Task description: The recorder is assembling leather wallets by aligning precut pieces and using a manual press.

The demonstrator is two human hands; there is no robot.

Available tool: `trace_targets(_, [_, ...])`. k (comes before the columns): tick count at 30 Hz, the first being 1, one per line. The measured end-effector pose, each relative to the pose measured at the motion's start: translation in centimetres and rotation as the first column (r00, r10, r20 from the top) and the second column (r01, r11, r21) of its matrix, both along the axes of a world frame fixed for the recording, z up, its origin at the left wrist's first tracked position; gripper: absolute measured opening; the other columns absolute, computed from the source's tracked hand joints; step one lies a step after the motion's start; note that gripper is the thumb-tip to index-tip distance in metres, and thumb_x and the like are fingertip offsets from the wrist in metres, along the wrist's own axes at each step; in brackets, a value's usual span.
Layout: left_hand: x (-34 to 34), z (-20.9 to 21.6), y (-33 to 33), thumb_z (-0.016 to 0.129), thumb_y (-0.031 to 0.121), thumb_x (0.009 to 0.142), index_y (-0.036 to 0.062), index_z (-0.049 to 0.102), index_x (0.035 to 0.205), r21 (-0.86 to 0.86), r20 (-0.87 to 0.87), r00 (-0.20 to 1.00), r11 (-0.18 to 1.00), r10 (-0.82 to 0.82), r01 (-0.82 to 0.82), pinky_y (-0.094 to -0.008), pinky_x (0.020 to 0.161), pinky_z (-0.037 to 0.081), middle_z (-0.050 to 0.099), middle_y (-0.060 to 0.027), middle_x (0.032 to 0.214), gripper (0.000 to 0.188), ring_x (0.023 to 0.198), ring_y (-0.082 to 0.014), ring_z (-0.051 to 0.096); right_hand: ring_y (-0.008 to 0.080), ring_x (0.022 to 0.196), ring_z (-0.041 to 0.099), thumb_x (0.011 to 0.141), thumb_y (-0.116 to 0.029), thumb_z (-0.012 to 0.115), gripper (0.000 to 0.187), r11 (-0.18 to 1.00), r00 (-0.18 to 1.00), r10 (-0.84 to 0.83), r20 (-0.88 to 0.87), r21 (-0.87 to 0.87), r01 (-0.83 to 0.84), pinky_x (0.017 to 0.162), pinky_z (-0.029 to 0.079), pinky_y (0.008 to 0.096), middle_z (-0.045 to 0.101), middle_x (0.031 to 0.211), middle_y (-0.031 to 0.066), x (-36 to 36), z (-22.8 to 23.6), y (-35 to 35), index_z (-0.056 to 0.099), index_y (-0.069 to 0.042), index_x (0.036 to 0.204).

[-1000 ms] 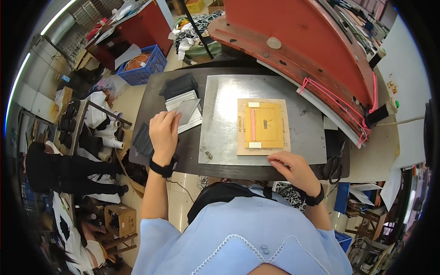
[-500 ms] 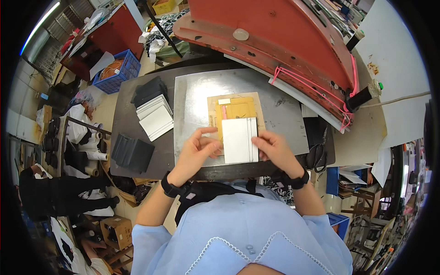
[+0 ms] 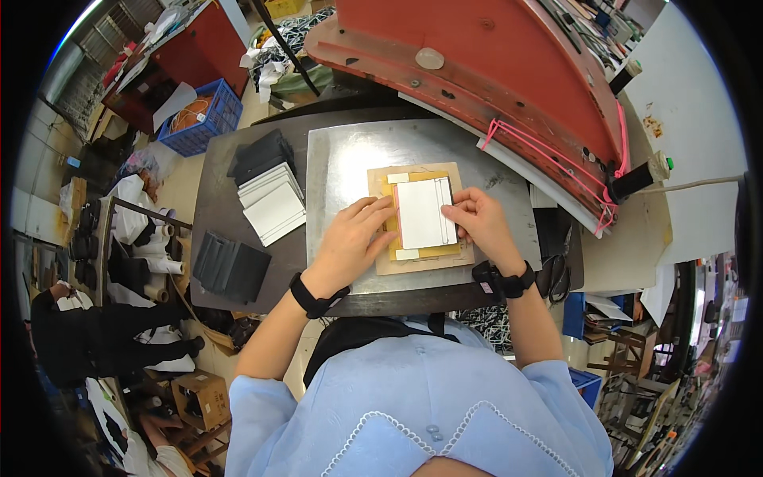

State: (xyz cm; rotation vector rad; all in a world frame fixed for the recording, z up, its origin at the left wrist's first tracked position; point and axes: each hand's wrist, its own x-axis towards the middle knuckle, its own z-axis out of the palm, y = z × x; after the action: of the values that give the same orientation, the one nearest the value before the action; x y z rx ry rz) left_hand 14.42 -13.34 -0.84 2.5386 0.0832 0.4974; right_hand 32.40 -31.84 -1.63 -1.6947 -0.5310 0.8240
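A white rectangular panel [image 3: 421, 215] with dark lines along its right side lies over a yellow die plate [image 3: 433, 253] on a tan board [image 3: 381, 266]. My right hand [image 3: 479, 225] pinches the panel's right edge between thumb and fingers. At the left edge rests my left hand [image 3: 350, 242], fingers apart and the tips touching the plate beside the panel; nothing is gripped in it. A strip of pink shows along the panel's left edge. Under the board lies a shiny metal sheet [image 3: 342, 159].
Left on the dark table are stacked white panels [image 3: 274, 215] and black stacks [image 3: 230, 266]. A large red press arm [image 3: 477, 63] with pink cord overhangs the far right. Black-handled scissors [image 3: 552, 274] lie at the right edge. A blue crate [image 3: 203, 119] stands on the floor.
The white panel has moved away from me onto the yellow plate, with my right hand still pinching its edge. My left hand has moved forward to the plate's left edge. The board sits slightly farther right.
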Motion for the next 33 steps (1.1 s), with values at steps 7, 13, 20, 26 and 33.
trace_targets(7, [0.1, -0.6, 0.1, 0.067, 0.021, 0.09, 0.0017, 0.059, 0.125, 0.05, -0.02, 1.0, 0.999, -0.013, 0.014, -0.0418, 0.102, 0.043, 0.057, -0.0137, 0.137, 0.041, 0.128, -0.034, 0.05, 0.0034, 0.056, 0.053, 0.09, -0.017, 0.071, 0.023, 0.999, 0.999, -0.015, 0.029, 0.041, 0.014, 0.047, 0.04, 0.0192, 0.064, 0.073, 0.0002, -0.6, -0.9, 0.7, 0.06, 0.0, 0.1])
trace_targets(13, [0.4, -1.0, 0.1, 0.066, 0.023, 0.091, 0.0023, 0.057, 0.128, 0.098, -0.046, 0.999, 0.995, -0.013, 0.017, -0.0417, 0.104, 0.041, 0.054, -0.0131, 0.14, 0.044, 0.131, -0.0335, 0.048, 0.0031, 0.056, 0.052, 0.09, -0.016, 0.071, 0.023, 0.998, 1.0, -0.03, 0.003, 0.053, 0.029, 0.049, 0.04, 0.019, 0.063, 0.073, -0.0003, -0.7, -0.7, 0.7, 0.059, 0.001, 0.1])
trace_targets(20, [0.6, -1.6, 0.5, 0.067, 0.024, 0.09, 0.0025, 0.057, 0.129, 0.152, -0.065, 0.998, 0.988, -0.017, 0.026, -0.0422, 0.104, 0.039, 0.054, -0.0132, 0.14, 0.046, 0.132, -0.0329, 0.047, 0.0031, 0.057, 0.051, 0.09, -0.015, 0.071, 0.024, 0.996, 0.999, -0.03, 0.046, 0.084, 0.026, 0.05, 0.04, 0.0187, 0.063, 0.074, 0.0005, -0.7, -1.0, 1.0, 0.059, 0.001, 0.101])
trace_targets(26, [0.9, -1.3, 0.8, 0.066, 0.024, 0.09, 0.0025, 0.056, 0.13, 0.171, -0.064, 0.997, 0.984, -0.037, 0.047, -0.0417, 0.105, 0.039, 0.053, -0.0141, 0.141, 0.046, 0.133, -0.0323, 0.046, 0.0032, 0.056, 0.051, 0.089, -0.014, 0.071, 0.022, 0.996, 0.999, -0.041, 0.028, 0.086, 0.039, 0.049, 0.039, 0.0185, 0.063, 0.073, 0.0001, -0.9, -1.2, 0.9, 0.059, 0.001, 0.101])
trace_targets(33, [1.0, -1.6, 0.7, 0.066, 0.025, 0.092, 0.0031, 0.056, 0.13, 0.129, -0.053, 0.998, 0.991, -0.022, 0.029, -0.0418, 0.106, 0.038, 0.052, -0.0137, 0.142, 0.045, 0.134, -0.0321, 0.045, 0.0028, 0.056, 0.05, 0.089, -0.015, 0.072, 0.021, 0.992, 0.997, -0.07, -0.019, 0.105, 0.071, 0.049, 0.038, 0.0179, 0.064, 0.073, 0.0, -0.7, -1.5, 0.8, 0.061, 0.0, 0.1])
